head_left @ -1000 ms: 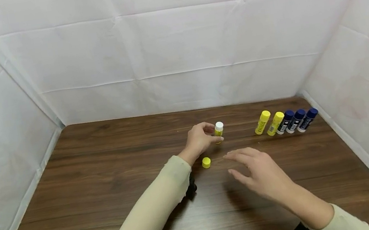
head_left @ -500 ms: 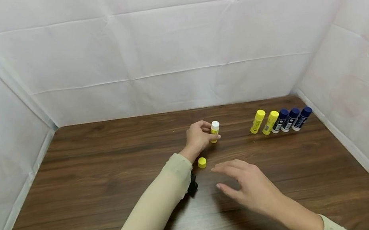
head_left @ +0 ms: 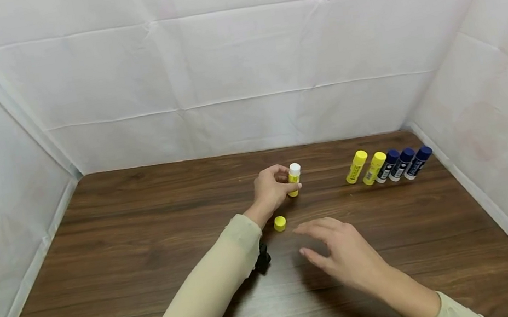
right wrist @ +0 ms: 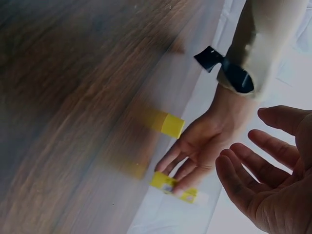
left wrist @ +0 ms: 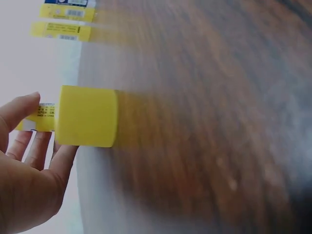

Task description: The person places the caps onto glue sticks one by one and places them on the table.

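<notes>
Near the back middle of the table, my left hand (head_left: pixel 270 189) pinches an uncapped yellow glue stick (head_left: pixel 294 178) between thumb and fingers. The stick stands upright, its white top bare. In the left wrist view, its labelled barrel (left wrist: pixel 46 117) shows partly behind the yellow cap (left wrist: pixel 87 117). That cap (head_left: pixel 280 223) sits on the table in front of the left hand, apart from both hands. My right hand (head_left: pixel 343 249) hovers to the right of the cap, fingers loosely spread and holding nothing. The right wrist view shows its fingers (right wrist: pixel 265 170) relaxed.
A row stands at the back right: two capped yellow glue sticks (head_left: pixel 357 167) and three dark blue glue sticks (head_left: pixel 402 164) with white bases. White sheet walls (head_left: pixel 230 73) enclose the wooden table (head_left: pixel 145 225) at the back and both sides.
The right hand has moved a little left, closer to the cap. The left hand keeps its grip on the uncapped glue stick. The head view has shifted slightly.
</notes>
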Action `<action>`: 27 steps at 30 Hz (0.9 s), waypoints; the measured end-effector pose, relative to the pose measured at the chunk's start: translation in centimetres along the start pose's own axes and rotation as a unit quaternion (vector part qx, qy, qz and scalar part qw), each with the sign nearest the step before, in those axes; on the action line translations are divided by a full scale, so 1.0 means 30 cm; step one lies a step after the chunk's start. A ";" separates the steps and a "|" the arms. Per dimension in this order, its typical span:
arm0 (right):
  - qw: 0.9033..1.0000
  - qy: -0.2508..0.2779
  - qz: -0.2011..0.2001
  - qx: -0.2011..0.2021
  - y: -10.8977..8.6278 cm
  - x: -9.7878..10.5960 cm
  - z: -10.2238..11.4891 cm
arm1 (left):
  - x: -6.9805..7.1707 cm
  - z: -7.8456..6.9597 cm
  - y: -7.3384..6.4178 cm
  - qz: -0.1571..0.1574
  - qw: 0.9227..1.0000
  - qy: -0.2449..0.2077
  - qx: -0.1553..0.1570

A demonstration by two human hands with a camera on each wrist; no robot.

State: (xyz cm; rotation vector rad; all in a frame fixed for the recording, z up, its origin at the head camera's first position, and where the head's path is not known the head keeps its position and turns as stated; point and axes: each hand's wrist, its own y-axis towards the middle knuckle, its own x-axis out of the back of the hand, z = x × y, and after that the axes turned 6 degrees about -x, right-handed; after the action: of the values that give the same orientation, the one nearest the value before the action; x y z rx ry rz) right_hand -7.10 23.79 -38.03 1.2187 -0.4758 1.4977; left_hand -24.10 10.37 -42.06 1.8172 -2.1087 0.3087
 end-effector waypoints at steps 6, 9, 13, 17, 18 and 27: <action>1.000 -0.004 0.004 -0.004 0.029 -0.023 -0.019 | 0.057 -0.020 -0.025 -0.004 1.000 -0.001 -0.025; 1.000 -0.003 0.013 -0.011 0.048 -0.035 -0.025 | 0.092 -0.027 -0.050 -0.002 0.999 0.010 -0.047; 1.000 0.002 0.026 -0.018 0.077 -0.051 -0.035 | 0.138 -0.033 -0.093 -0.004 0.996 0.024 -0.085; 0.999 0.005 0.040 -0.017 0.111 -0.068 -0.044 | 0.187 -0.045 -0.145 -0.010 0.992 0.034 -0.118; 0.999 0.004 0.044 -0.017 0.119 -0.073 -0.046 | 0.199 -0.050 -0.159 -0.010 0.991 0.035 -0.126; 0.998 -0.018 0.060 -0.021 0.192 -0.141 -0.064 | 0.301 -0.096 -0.311 0.002 0.981 0.050 -0.188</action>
State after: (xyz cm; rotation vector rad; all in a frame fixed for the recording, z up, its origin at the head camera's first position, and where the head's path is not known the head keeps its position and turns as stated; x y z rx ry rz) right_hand -13.61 21.43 -40.67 1.2032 -0.6111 1.5624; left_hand -15.71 1.76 -36.40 1.5434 -1.9447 0.0000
